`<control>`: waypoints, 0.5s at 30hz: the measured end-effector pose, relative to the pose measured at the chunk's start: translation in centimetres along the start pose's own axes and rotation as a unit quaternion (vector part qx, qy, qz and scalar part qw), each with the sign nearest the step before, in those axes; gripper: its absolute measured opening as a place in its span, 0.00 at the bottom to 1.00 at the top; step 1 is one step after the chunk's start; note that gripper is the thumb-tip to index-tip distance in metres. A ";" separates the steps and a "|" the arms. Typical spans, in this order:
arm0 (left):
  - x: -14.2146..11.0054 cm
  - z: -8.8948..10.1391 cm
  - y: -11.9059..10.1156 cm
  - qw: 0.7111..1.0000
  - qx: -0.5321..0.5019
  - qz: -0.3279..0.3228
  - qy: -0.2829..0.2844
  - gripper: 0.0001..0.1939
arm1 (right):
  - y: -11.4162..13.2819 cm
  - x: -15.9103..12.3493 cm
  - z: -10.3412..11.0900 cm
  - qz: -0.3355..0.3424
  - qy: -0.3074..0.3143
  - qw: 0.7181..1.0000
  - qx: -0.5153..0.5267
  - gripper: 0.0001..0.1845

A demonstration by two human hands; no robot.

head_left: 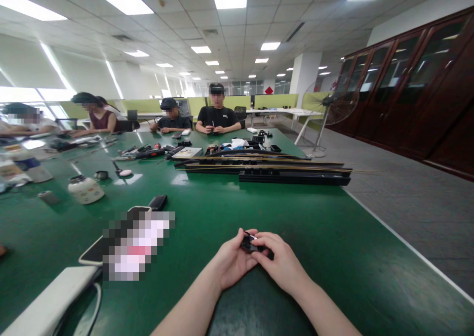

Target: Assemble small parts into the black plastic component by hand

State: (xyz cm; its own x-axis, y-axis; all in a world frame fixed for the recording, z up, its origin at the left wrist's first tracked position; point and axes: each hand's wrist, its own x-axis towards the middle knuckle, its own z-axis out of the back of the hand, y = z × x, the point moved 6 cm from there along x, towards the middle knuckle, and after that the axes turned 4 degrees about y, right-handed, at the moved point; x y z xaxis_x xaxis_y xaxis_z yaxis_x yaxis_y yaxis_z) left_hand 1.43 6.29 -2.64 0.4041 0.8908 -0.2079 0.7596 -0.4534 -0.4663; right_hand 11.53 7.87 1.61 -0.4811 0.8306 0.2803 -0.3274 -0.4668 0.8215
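A small black part (pixel 249 244), too small to identify, is held between my two hands over the near middle of the green table. My left hand (pixel 234 261) cradles it from the left and below, palm turned up, thumb along its side. From the right, my right hand (pixel 277 257) closes its fingertips on the same part, covering much of it. A bright spot shows near the part's upper edge. The fingers hide its full shape.
On the green table (pixel 207 212), long black rails (pixel 296 178) with thin rods lie ahead. A phone (pixel 111 232), white power strip (pixel 52 301) and white jar (pixel 86 189) sit leftward. Tools and parts lie farther back. Several people sit around; a standing fan (pixel 326 101) is at right.
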 end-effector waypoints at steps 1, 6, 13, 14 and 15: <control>0.0 0.0 0.0 1.000 -0.003 0.002 0.000 0.15 | 0.0 0.0 0.0 -0.001 0.002 1.000 0.001 0.11; -0.1 0.1 0.0 1.000 -0.003 0.010 0.003 0.16 | 0.0 0.0 0.0 0.000 0.007 1.000 0.019 0.12; 0.0 0.1 0.0 1.000 -0.004 0.012 0.011 0.16 | 0.0 0.0 0.0 0.013 0.007 0.999 0.040 0.14; 0.0 0.1 0.0 1.000 -0.003 0.012 0.013 0.16 | 0.0 0.0 -0.1 0.014 0.008 0.999 0.040 0.14; 0.0 0.1 0.0 1.000 -0.002 0.011 0.016 0.16 | 0.0 0.0 -0.1 0.015 0.008 0.999 0.040 0.14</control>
State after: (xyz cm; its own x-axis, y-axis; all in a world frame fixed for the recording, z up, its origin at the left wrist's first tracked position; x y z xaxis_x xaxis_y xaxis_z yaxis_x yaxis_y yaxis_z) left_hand 1.37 6.30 -2.70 0.4370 0.8790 -0.1905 0.7522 -0.4733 -0.4584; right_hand 11.45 7.88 1.59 -0.5027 0.8117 0.2975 -0.2471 -0.4647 0.8503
